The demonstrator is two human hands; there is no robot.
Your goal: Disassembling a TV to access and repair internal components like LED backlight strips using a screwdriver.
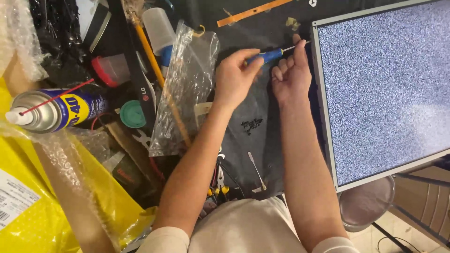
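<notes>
My left hand grips the blue handle of a small screwdriver, fingers closed around its rear end. My right hand pinches the thin metal shaft near the tip and steadies it. The tip rests against the top left corner of a flat display panel, whose surface is speckled grey inside a thin metal frame. Both forearms reach forward over a dark cloth on the work surface.
A blue and yellow spray can with a red straw lies at the left. A clear plastic bag, a yellow-handled tool, a teal cap, metal tweezers, yellow packaging and bubble wrap surround the cloth.
</notes>
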